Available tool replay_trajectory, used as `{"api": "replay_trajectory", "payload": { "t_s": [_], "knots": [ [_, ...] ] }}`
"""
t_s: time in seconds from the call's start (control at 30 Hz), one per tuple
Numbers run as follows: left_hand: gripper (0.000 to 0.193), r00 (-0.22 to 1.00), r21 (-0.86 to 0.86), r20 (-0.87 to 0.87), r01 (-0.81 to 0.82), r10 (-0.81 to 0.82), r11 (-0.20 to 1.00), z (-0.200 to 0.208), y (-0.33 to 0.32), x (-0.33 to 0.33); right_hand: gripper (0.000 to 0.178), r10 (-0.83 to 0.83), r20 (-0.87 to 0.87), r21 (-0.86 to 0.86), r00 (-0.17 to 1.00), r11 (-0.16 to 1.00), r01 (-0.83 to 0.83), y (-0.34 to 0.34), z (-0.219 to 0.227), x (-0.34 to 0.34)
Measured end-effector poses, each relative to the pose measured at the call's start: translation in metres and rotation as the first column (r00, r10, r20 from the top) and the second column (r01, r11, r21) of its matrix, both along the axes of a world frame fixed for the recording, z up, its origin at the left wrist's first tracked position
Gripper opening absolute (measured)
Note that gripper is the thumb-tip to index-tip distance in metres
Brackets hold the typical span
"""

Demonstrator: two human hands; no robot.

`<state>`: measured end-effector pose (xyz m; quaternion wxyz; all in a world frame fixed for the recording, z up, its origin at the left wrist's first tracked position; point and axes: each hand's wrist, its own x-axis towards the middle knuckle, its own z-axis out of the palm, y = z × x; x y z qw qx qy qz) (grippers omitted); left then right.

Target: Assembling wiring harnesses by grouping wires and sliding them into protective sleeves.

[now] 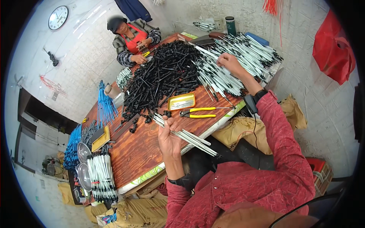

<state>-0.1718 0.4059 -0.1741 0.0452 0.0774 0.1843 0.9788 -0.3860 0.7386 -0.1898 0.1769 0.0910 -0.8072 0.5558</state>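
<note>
The left hand has its fingers closed around several thin white rods, above the tabletop's near edge. The right hand bends its fingers over a large pile of white, black-tipped rods at the right end; I cannot tell if they grip. Few are gathered, many remain loose.

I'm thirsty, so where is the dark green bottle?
In the head view, the dark green bottle stands upper right of centre, behind the heap of white sticks, beyond the right hand.
</note>
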Motion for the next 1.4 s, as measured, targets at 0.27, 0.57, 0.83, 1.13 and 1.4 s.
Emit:
{"api": "replay_trajectory", "payload": {
  "t_s": [0.27,0.57,0.83,1.13,1.4],
  "knots": [
    [0.014,0.999,-0.056,0.000,-0.033,0.033,0.998,0.002,0.001,0.001,0.012,0.163,0.205,-0.483,0.965,0.875,-0.045,-0.006,0.014,0.022],
    [0.014,0.998,-0.054,0.014,-0.068,0.068,0.996,0.003,0.000,0.003,0.016,0.129,0.170,-0.105,0.977,0.988,-0.112,-0.002,-0.008,0.041],
    [0.014,0.997,-0.059,0.041,-0.067,0.070,0.996,-0.004,0.002,0.000,0.016,0.002,-0.334,0.603,0.943,0.769,0.212,-0.015,-0.032,0.051],
    [0.015,0.997,-0.067,0.029,-0.066,0.068,0.996,-0.005,0.000,0.000,0.009,0.100,-0.451,0.792,0.887,0.504,0.345,-0.029,-0.033,0.064],
    [0.014,0.996,-0.065,0.017,-0.081,0.082,0.995,-0.007,-0.006,-0.001,0.009,-0.042,-0.283,0.543,0.958,0.817,0.196,-0.015,0.007,0.069]
  ]
}}
